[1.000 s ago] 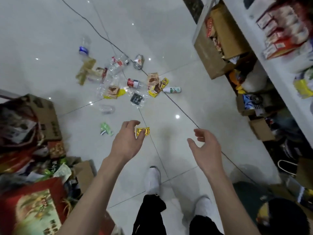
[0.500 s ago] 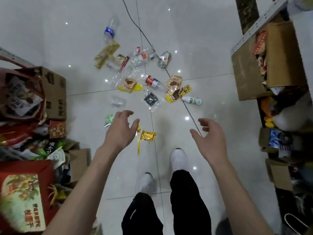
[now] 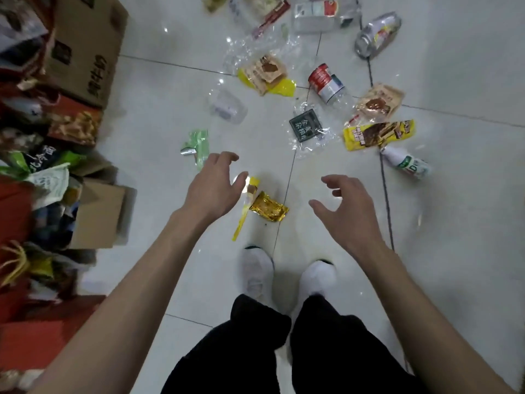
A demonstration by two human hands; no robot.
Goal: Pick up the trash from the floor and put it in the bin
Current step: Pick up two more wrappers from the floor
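Trash lies scattered on the white tiled floor. A gold foil wrapper (image 3: 268, 206) and a thin yellow strip wrapper (image 3: 245, 211) lie just ahead of my shoes. My left hand (image 3: 213, 186) hovers open beside the strip, holding nothing. My right hand (image 3: 342, 206) hangs open to the right of the gold wrapper, fingers curled, also empty. Farther out are a green wrapper (image 3: 197, 146), a clear plastic cup (image 3: 227, 107), a dark sachet (image 3: 306, 125), a yellow snack bag (image 3: 379, 134), a white bottle (image 3: 407, 165) and a red-labelled bottle (image 3: 326, 83). No bin is visible.
Cardboard boxes (image 3: 85, 49) and piled bags and packets (image 3: 42, 172) crowd the left side. A dark cable (image 3: 385, 194) runs along the floor at the right. A crushed can (image 3: 377, 34) and more wrappers (image 3: 264, 72) lie at the top. My white shoes (image 3: 257, 270) stand below the hands.
I have stepped closer and looked further down; the trash now fills the view. Both hands have lowered toward the gold and yellow wrappers, still empty.
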